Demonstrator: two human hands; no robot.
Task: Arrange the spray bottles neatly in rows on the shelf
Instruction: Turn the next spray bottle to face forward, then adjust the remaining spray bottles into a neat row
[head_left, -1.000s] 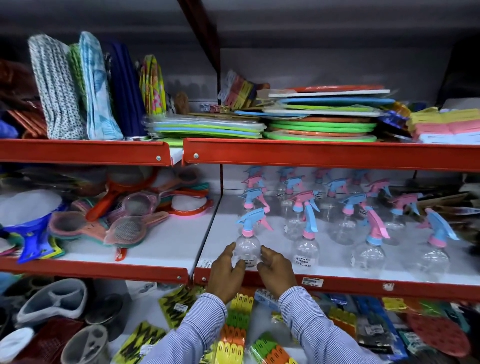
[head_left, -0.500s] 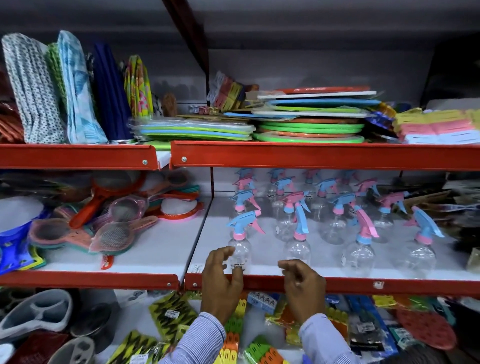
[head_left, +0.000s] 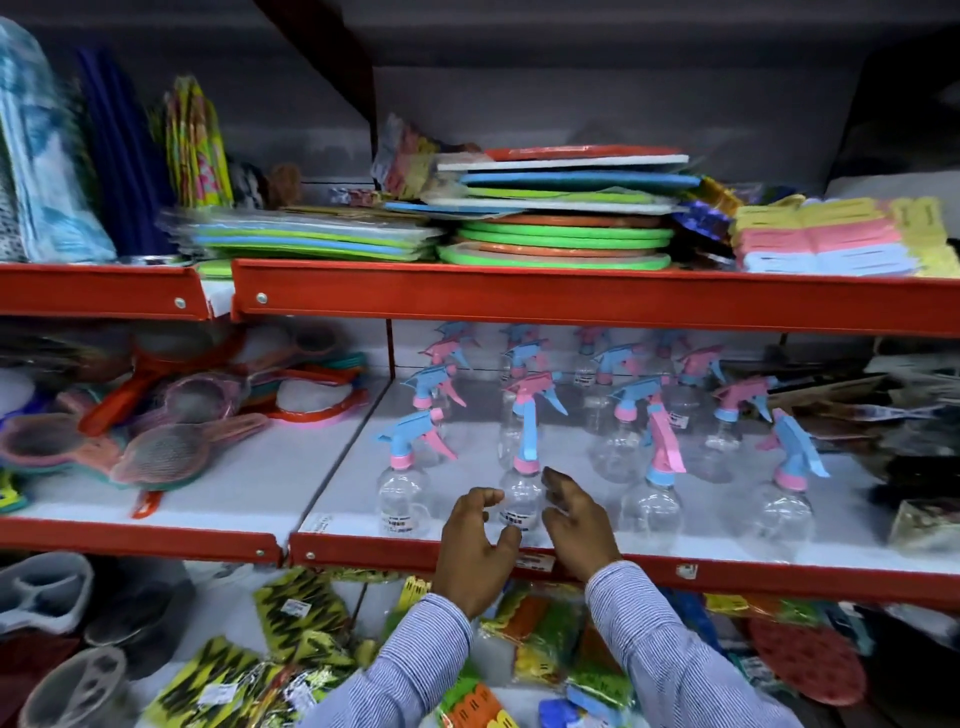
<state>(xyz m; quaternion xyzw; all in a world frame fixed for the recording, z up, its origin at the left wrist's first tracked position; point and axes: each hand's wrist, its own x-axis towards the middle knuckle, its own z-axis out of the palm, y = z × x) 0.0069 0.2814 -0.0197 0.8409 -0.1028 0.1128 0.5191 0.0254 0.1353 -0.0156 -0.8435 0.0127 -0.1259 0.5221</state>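
Several clear spray bottles with pink and blue trigger heads stand in loose rows on the white middle shelf (head_left: 779, 574). The front row has a bottle at the left (head_left: 402, 499), a second one (head_left: 521, 493), a third (head_left: 652, 512) and a fourth (head_left: 782, 514). My left hand (head_left: 475, 551) curls close against the left side of the second bottle. On that bottle's right side is my right hand (head_left: 576, 525), fingers spread. Both hands flank the bottle without a firm grip that I can see.
Round mesh strainers (head_left: 166, 457) lie on the neighbouring shelf section to the left. Stacked flat mats (head_left: 561, 234) fill the upper shelf. Wrapped packets (head_left: 924, 525) crowd the right end of the bottle shelf. Yellow-black packets (head_left: 291, 613) and trays lie below.
Both hands left the front-left bottle and shifted right to flank the second front bottle. The view has moved closer to the shelf.
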